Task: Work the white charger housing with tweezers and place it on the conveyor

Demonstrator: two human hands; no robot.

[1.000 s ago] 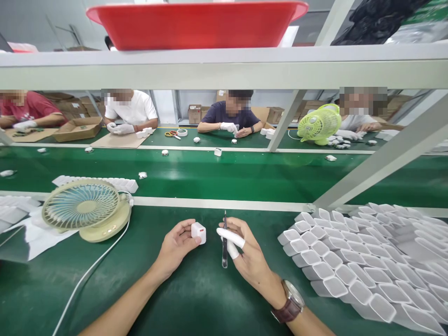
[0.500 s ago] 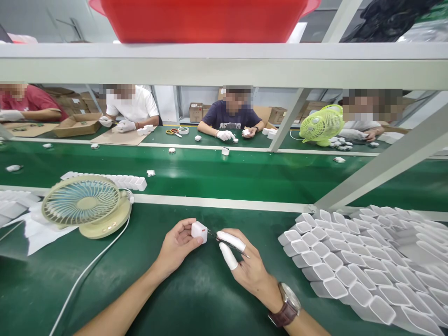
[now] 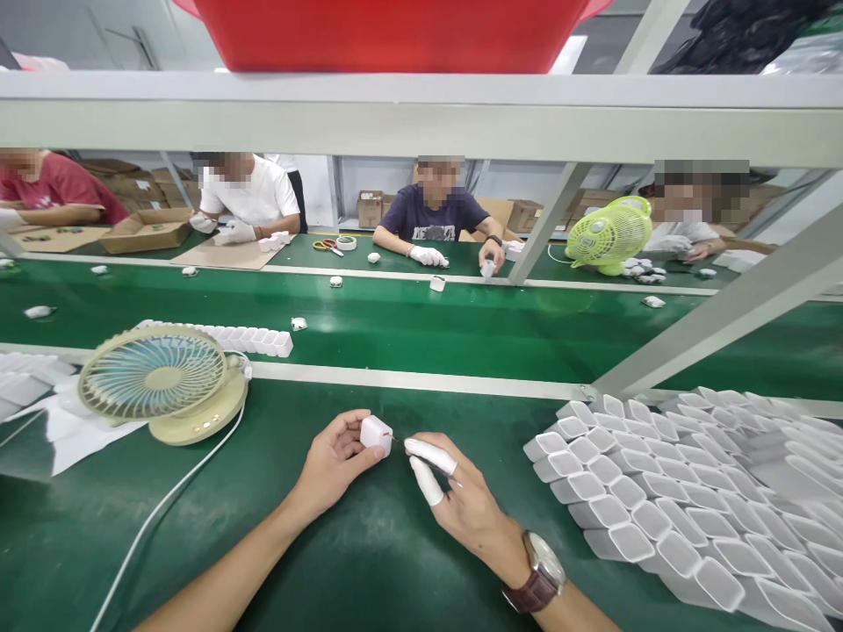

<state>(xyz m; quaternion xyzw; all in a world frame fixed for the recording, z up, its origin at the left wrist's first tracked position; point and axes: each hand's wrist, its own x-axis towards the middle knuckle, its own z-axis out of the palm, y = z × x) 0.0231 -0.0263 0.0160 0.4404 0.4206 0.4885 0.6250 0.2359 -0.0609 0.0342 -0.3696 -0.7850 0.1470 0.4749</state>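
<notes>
Between the thumb and fingers of my left hand (image 3: pixel 333 461) sits a small white plastic housing (image 3: pixel 375 436), like a charger shell, with a small reddish mark on its right side. My right hand (image 3: pixel 471 496) wears white finger cots on two fingers and a watch on the wrist. It grips dark tweezers (image 3: pixel 399 440), mostly hidden by the fingers, whose thin tips touch or nearly touch the housing's right side. Both hands are above the green tabletop (image 3: pixel 342 562).
Many open white shells (image 3: pixel 625 540) stand packed at right. A beige fan (image 3: pixel 154 377) with a white cord is at left. Beyond a pale rail runs a green conveyor (image 3: pixel 408 329) with scattered white parts. Slanted posts and a shelf with a red bin (image 3: pixel 395 35) frame co-workers opposite.
The right hand and tweezers have shifted slightly left, closer to the housing. White parts on the conveyor have moved right. Opposite, a co-worker's hand has brought a white piece to the belt's edge.
</notes>
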